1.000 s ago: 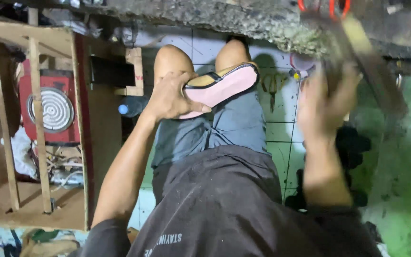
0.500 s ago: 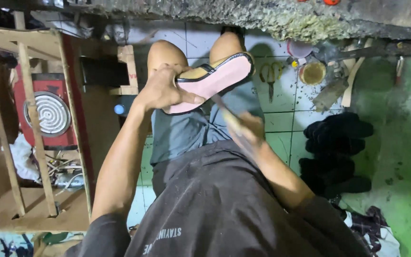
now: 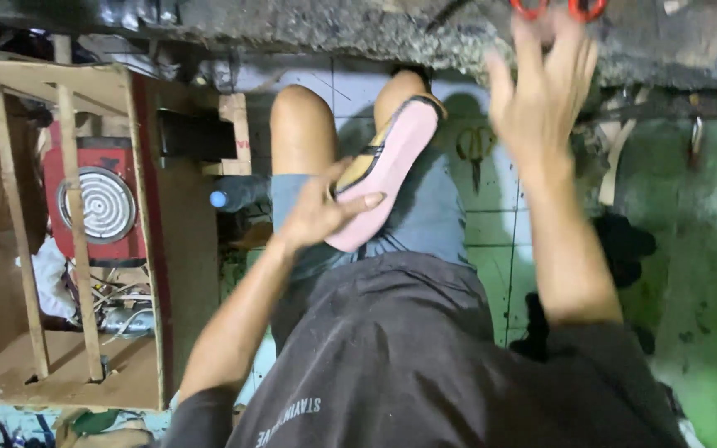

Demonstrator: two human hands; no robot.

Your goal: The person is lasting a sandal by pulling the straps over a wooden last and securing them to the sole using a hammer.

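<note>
My left hand [image 3: 319, 214] pinches the pink, flat rubber sandal sole [image 3: 385, 170] resting on my lap, thumb on top. My right hand [image 3: 541, 87], fingers spread and empty, reaches up toward red-handled scissors [image 3: 553, 8]. Such a light one-handed pinch could let the sole slide off my thigh.

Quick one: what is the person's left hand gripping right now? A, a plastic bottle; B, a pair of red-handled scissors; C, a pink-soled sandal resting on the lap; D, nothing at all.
C: the left hand wraps its fingers around the pink-soled sandal, which lies across the lap.
</note>
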